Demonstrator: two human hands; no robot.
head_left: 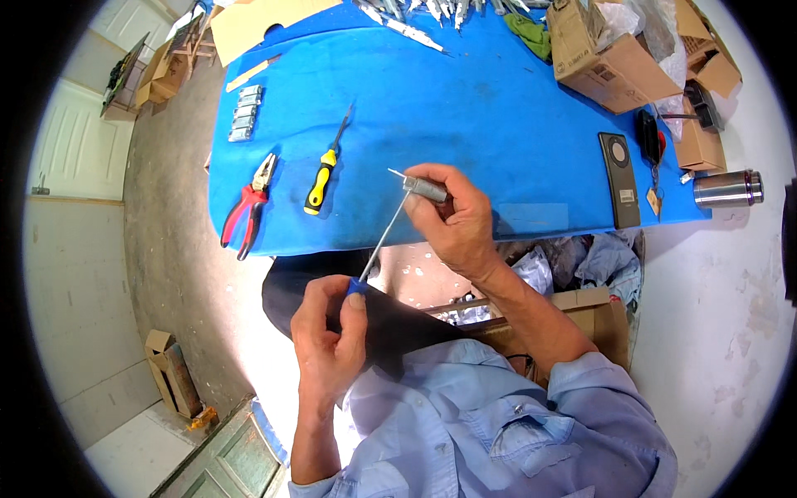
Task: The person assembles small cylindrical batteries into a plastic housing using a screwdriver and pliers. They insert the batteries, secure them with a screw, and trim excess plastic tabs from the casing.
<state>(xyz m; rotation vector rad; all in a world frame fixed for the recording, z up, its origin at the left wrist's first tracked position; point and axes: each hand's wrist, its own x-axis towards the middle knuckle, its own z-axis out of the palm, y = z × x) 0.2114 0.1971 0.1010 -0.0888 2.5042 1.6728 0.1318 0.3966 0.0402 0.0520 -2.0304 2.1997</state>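
My left hand (pixel 322 332) is closed around the blue handle of a screwdriver (pixel 384 237). Its long thin shaft slants up and to the right. Between the fingers of my right hand (pixel 458 217) is a small grey metal cylinder (pixel 427 189), with a thin pin jutting from its left end. The screwdriver's tip meets that left end; whether it sits in a screw is too small to tell. Both hands are near the front edge of the blue-covered table (pixel 465 116). Left of them lie a yellow and black screwdriver (pixel 320 184) and red-handled pliers (pixel 252 202).
Several small metal pieces (pixel 244 113) stand in a row at the table's left. White pen-shaped tools (pixel 407 30) lie at the far edge near a green cloth (pixel 531 35). On the right are a dark phone (pixel 621 183), a steel flask (pixel 729 189) and a cardboard box (pixel 610 73).
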